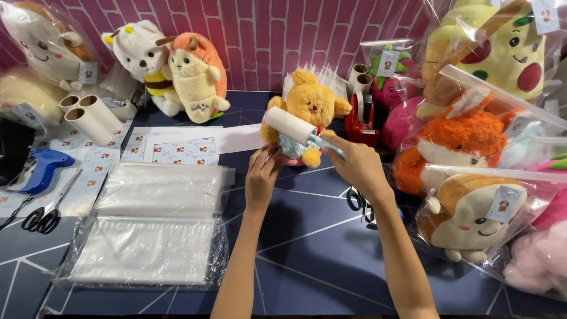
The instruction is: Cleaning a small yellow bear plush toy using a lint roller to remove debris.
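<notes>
A yellow plush toy stands upright at the middle of the dark blue table. My left hand grips its lower body from the front. My right hand holds the pale blue handle of a lint roller. The roller's white drum lies across the toy's chest, touching the fur. The toy's feet are partly hidden behind my left hand.
Stacks of clear plastic bags lie at the left. Scissors, a blue tagging gun, sticker sheets and spare rolls are further left. A red tape dispenser and bagged plush toys crowd the right.
</notes>
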